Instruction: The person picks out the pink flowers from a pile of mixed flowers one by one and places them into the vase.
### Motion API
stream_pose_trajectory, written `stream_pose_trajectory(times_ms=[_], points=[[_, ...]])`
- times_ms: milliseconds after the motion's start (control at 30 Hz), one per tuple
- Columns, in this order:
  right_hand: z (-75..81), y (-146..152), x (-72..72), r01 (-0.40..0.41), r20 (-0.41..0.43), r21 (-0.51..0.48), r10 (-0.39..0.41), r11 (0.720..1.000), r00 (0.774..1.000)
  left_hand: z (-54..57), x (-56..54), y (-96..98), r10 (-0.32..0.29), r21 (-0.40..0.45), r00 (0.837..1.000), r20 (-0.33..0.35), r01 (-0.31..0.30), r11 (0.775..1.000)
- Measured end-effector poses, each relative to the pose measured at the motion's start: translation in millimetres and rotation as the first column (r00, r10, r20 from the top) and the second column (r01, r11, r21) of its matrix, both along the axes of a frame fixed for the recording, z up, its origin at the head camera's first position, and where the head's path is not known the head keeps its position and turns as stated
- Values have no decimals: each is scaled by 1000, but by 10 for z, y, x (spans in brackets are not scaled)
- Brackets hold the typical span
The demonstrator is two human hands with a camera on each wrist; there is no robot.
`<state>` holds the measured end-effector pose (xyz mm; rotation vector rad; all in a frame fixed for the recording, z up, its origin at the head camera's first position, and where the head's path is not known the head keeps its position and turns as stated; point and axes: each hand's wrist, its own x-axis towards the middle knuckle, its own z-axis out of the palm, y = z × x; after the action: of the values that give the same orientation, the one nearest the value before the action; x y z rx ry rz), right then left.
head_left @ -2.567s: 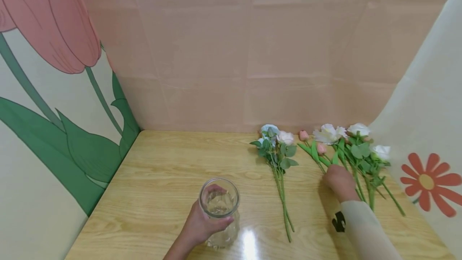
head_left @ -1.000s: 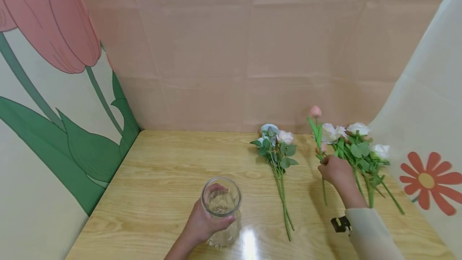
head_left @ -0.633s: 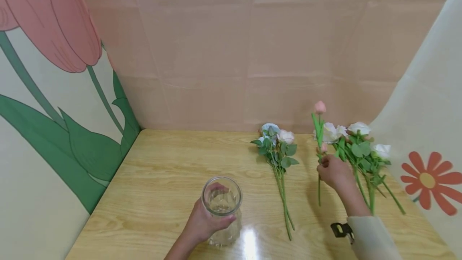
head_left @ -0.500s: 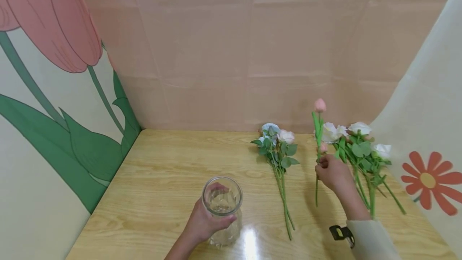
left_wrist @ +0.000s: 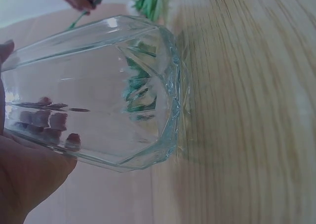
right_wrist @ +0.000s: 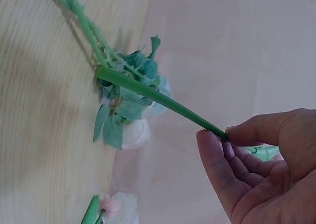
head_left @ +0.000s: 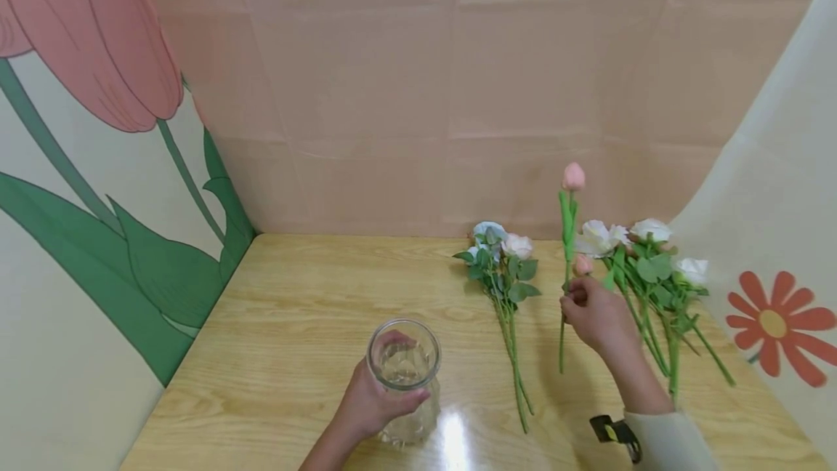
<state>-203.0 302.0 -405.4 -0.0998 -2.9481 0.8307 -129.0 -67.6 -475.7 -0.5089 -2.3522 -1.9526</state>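
Observation:
My left hand (head_left: 375,400) grips a clear glass vase (head_left: 404,376) that stands upright on the table, thumb and fingers round its upper part. In the left wrist view the faceted base of the vase (left_wrist: 143,91) meets the wood. Between thumb and fingertips, my right hand (head_left: 598,315) pinches the stem of a pink tulip (head_left: 573,177). The tulip is upright, its bloom highest and its stem hanging down. In the right wrist view the green stem (right_wrist: 163,99) runs out from the right hand (right_wrist: 261,165). A second pink tulip (head_left: 583,264) lies behind this hand.
Left of the right hand lie blue and pale pink roses (head_left: 516,247) with long stems. White flowers (head_left: 692,270) and more green stems lie to its right. A wooden table (head_left: 275,355) runs back to a pink cloth (head_left: 366,93); printed cloths hang at both sides.
The right hand has picked up the pink tulip from the table, turned it upright and carried it slightly left and up. The left hand and the vase have hardly moved.

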Motion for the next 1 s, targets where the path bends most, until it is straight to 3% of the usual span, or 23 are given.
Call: stream_pose_trajectory(times_ms=[1000], points=[[225,-402,197,-44,-111,-68,36,997,993,1,6,-10,-24,8,1000,5,24,1000]])
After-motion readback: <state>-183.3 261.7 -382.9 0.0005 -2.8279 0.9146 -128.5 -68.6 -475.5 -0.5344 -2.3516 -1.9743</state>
